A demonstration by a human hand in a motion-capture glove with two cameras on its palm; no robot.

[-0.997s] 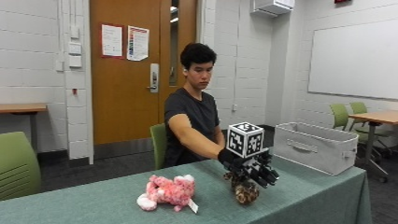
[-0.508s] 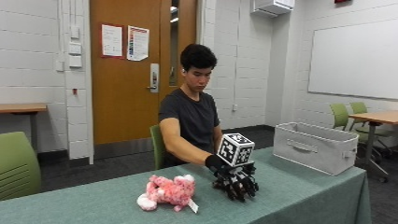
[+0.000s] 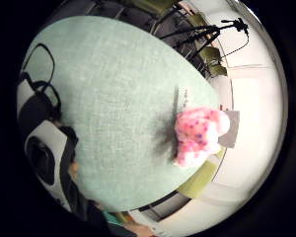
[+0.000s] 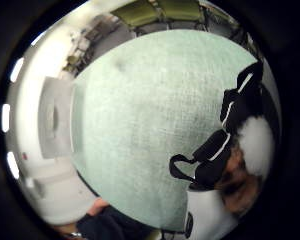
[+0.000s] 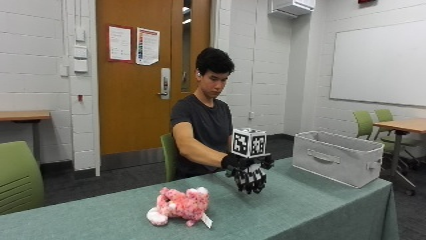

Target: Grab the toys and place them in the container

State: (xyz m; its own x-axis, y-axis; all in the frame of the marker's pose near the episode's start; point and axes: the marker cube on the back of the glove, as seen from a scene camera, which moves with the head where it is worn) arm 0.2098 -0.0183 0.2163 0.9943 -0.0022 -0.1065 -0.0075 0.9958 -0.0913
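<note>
Now a brown fuzzy toy [image 4: 240, 175] is gripped in the gloved right hand [image 5: 249, 172] above the tabletop [image 5: 313, 210]. It probably must be carried to the gray container [image 5: 339, 157]. A pink toy [image 5: 178, 205] is left lying nearby.

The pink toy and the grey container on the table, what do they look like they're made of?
The pink toy looks like soft plush: fuzzy, matte, lumpy outline, with a white tag at one end. The grey container looks like a fabric-covered bin, probably stiffened cloth: matte walls, straight sides, a handle on its long side. The table under both seems to be covered in green woven cloth.
</note>
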